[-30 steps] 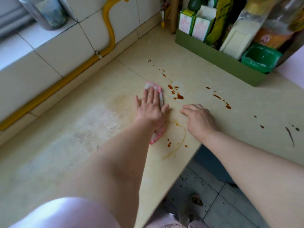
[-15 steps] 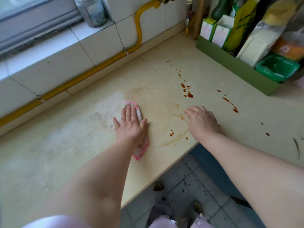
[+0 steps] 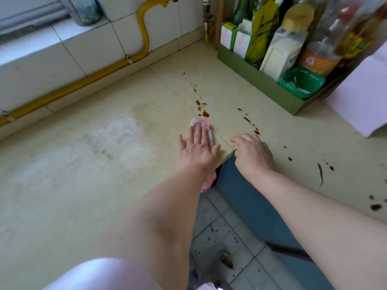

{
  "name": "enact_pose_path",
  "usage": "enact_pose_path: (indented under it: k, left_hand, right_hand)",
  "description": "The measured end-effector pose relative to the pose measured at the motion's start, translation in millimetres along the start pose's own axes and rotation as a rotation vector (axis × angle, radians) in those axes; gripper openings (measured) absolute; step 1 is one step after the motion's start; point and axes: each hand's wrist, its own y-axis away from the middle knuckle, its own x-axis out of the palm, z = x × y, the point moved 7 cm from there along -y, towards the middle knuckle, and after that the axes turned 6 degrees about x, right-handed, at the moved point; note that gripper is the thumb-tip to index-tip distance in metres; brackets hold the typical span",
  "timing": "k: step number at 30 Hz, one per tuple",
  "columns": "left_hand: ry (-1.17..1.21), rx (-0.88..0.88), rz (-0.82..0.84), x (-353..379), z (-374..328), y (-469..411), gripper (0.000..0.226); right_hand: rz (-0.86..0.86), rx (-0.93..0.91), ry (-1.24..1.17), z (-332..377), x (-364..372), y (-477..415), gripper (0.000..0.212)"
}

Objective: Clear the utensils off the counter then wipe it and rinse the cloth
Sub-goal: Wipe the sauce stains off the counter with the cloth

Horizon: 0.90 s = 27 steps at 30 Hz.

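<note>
**A:** Cloth (image 3: 204,128), where's it at?
**B:** Pink one, flat on the counter (image 3: 83,185) by the inner corner, under the left hand (image 3: 198,150). Fingers are straight, pressing it down. Red splatters (image 3: 205,114) sit just past it.
**A:** And the right hand (image 3: 254,153)?
**B:** Resting on the counter edge, fingers loosely bent, gripping nothing.

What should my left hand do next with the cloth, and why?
Probably push the cloth forward a little. The left hand presses flat on it, and red-brown sauce drops lie unwiped on the counter just beyond its far edge.
</note>
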Motion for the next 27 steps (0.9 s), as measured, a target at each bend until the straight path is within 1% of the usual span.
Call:
enact_pose_path:
  k: [4,7,9,11,17,19,21,24,27]
  left_hand:
    - [-0.015,0.105,0.033,10.1,-36.7,9.1,0.070]
    - [-0.022,0.122,0.064,11.0,-29.7,22.0,0.069]
    - [-0.015,0.073,0.085,10.8,-12.0,32.8,0.069]
    - [0.008,-0.014,0.083,8.1,17.6,46.2,0.070]
    - [0.027,-0.320,0.046,-8.8,150.1,103.5,0.070]
    - [0.040,-0.400,0.035,-10.3,181.8,117.9,0.071]
    - [0.049,-0.441,0.017,-9.7,194.0,121.1,0.071]
    - [0.092,-0.486,0.007,-10.6,192.1,108.3,0.073]
    - [0.135,-0.475,0.005,-16.7,183.5,79.2,0.077]
  right_hand:
    - [-0.019,0.041,0.016,-20.8,-6.0,7.4,0.055]
    - [-0.017,0.028,0.005,-11.7,-6.2,11.8,0.055]
    - [-0.011,0.002,-0.003,2.0,-4.8,13.0,0.055]
    - [-0.002,-0.032,-0.003,19.9,-1.3,13.1,0.056]
    - [0.065,-0.107,0.001,72.2,16.0,11.6,0.058]
    - [0.065,-0.132,-0.001,86.2,20.7,9.6,0.059]
    - [0.068,-0.145,-0.008,96.3,25.2,7.6,0.060]
    - [0.076,-0.143,-0.009,103.0,30.3,3.7,0.060]
    - [0.073,-0.139,-0.014,105.4,31.0,-1.1,0.060]
